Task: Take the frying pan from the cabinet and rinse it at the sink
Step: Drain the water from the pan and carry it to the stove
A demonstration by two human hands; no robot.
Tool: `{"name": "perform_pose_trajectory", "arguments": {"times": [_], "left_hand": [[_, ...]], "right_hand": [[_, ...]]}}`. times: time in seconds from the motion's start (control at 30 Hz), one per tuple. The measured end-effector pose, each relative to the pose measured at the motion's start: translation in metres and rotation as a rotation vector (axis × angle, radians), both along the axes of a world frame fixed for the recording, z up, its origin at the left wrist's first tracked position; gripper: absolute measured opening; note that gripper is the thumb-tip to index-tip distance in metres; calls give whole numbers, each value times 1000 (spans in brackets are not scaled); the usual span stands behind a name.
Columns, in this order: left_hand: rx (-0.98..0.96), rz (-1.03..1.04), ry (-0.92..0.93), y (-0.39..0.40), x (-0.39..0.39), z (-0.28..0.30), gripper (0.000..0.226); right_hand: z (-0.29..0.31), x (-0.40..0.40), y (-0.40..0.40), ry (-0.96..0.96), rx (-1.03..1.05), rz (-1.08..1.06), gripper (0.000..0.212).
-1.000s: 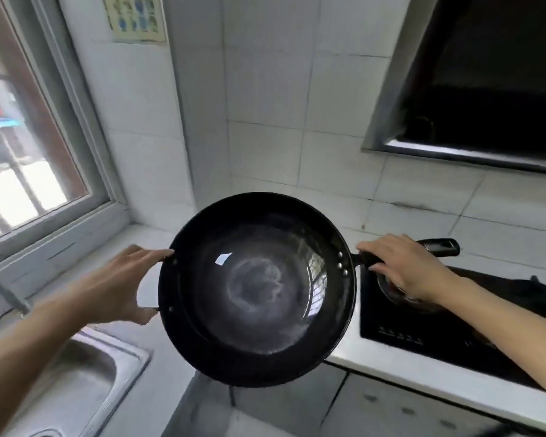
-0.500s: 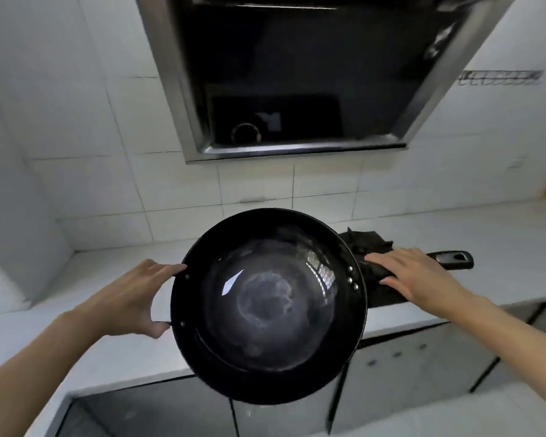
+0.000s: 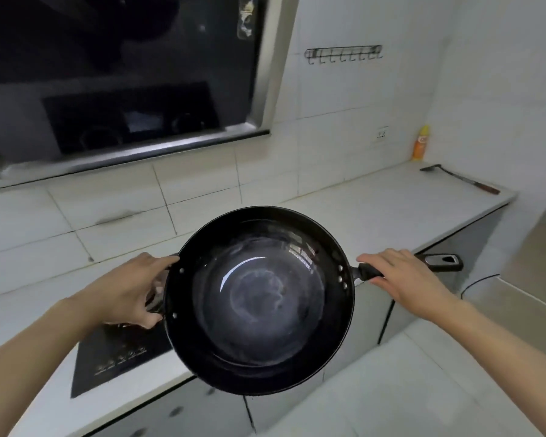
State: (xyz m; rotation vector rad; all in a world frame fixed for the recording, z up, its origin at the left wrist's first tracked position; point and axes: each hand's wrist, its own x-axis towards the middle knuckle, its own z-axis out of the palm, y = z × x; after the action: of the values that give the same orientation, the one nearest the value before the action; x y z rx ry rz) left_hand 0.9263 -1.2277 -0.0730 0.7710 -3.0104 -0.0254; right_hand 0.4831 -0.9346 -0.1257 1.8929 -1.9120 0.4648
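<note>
A black frying pan (image 3: pixel 259 298) hangs level in the air in front of me, its shiny inside showing a pale ring at the bottom. My right hand (image 3: pixel 404 279) grips its long black handle, whose end sticks out to the right. My left hand (image 3: pixel 130 291) holds the small helper handle on the pan's left rim, thumb under and fingers on top. The pan is above the front edge of the white counter (image 3: pixel 375 209). No sink is in view.
A black cooktop (image 3: pixel 114 351) is set into the counter under my left hand, with a dark range hood (image 3: pixel 123 89) above. At the far right stand an orange bottle (image 3: pixel 420 143) and a spatula (image 3: pixel 464 181). A hook rail (image 3: pixel 344 55) hangs on the tiled wall.
My view has swung to the right with the pan in both hands: the window and sink are gone from sight, the cooktop has moved to the left, and the right counter end has appeared.
</note>
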Motion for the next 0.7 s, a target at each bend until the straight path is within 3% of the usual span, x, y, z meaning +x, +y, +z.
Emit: {"name": "perform_pose_trajectory", "arguments": {"times": [0.2, 0.4, 0.7], "left_hand": [[41, -128, 29, -35, -125, -8, 105], [69, -250, 61, -78, -246, -39, 85], [55, -263, 130, -169, -401, -84, 104]], "right_hand": [[-9, -74, 26, 1, 33, -143, 57], [-18, -156, 11, 0, 93, -254, 47], [-6, -285, -52, 35, 98, -334, 52]]}}
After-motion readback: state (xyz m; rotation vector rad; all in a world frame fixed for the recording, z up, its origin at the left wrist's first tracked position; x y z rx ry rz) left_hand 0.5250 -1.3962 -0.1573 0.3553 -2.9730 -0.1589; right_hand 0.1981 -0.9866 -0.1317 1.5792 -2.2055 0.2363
